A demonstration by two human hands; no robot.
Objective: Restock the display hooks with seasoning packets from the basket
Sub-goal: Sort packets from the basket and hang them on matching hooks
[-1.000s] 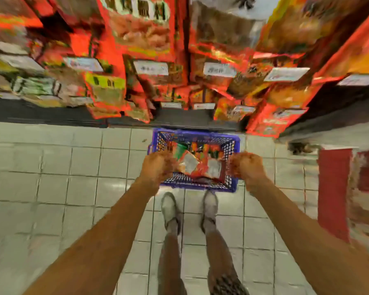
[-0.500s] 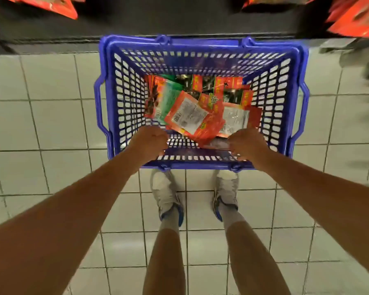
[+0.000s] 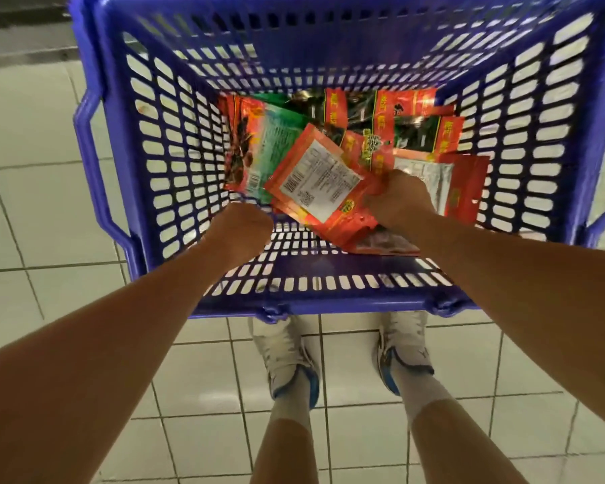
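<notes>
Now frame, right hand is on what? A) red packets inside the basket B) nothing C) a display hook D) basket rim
A: the right hand is down inside the blue basket, its fingers closing on the stack of red packets whose white label side faces up.

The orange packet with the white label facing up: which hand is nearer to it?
Right. The right hand grips the orange packet at its lower right corner. The left hand is beside its lower left edge, apart from it.
</notes>
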